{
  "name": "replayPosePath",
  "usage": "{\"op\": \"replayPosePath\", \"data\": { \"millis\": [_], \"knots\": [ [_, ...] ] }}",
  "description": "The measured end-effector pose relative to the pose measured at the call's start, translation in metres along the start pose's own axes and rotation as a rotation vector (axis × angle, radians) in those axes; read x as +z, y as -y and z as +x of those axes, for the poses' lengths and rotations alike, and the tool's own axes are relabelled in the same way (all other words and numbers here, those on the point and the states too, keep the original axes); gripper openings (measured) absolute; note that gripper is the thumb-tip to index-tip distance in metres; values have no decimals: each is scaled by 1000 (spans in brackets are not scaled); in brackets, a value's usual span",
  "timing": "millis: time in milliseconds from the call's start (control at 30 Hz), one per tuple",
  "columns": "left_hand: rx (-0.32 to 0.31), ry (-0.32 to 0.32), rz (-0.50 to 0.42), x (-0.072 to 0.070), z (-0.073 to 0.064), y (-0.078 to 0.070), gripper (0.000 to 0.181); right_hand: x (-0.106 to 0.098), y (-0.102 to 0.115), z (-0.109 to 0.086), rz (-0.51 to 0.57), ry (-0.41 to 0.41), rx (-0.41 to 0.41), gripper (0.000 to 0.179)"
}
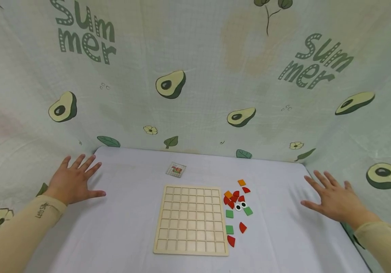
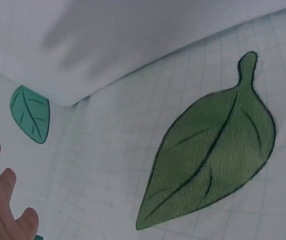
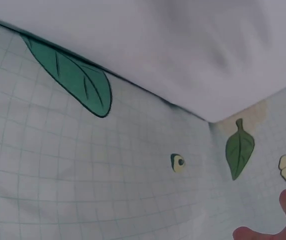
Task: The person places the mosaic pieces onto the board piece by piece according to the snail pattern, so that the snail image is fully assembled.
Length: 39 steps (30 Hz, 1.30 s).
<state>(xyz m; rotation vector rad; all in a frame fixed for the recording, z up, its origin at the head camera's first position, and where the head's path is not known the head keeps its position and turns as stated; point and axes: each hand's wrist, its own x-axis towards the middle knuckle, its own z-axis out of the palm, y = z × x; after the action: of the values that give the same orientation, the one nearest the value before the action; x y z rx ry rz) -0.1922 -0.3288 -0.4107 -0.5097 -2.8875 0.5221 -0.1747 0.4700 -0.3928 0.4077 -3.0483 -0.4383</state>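
My left hand [image 1: 74, 182] is held over the left side of the white table with its fingers spread and nothing in it. On the opposite side my right hand [image 1: 338, 199] is likewise spread out above the table's right part, holding nothing. Between them lies a square wooden grid board [image 1: 192, 220] with bare cells. Just right of the board, loose pieces are scattered: red quarter-round pieces [image 1: 243, 227], green squares [image 1: 229, 229], orange squares [image 1: 241, 182] and two googly-eye discs [image 1: 238, 206]. In the wrist views only fingertips [image 2: 28, 220] of each hand show at the frame edge.
Behind the board lies a small picture card [image 1: 176, 169] with a colourful figure on a grid. A cloth backdrop [image 1: 202, 113] printed with avocados, leaves and lettering hangs behind and beside the table [image 1: 124, 227].
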Motion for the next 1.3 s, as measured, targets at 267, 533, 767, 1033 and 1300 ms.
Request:
{"op": "replayPosePath", "data": {
  "millis": [267,533,767,1033,1300],
  "knots": [
    [-4,-24,-130,-3,-3,-27,107,-9,20,6,37,16,-13,97],
    [-9,-40,-269,-4,6,-78,107,-8,42,18,75,-16,-54,96],
    [19,-34,-409,-7,4,-123,101,-1,71,30,124,-30,-67,93],
    [66,-7,-528,-14,-2,-159,98,11,114,40,239,-60,-104,88],
    [129,115,-618,-13,-8,-186,109,22,151,49,417,5,-89,75]
  ]
}}
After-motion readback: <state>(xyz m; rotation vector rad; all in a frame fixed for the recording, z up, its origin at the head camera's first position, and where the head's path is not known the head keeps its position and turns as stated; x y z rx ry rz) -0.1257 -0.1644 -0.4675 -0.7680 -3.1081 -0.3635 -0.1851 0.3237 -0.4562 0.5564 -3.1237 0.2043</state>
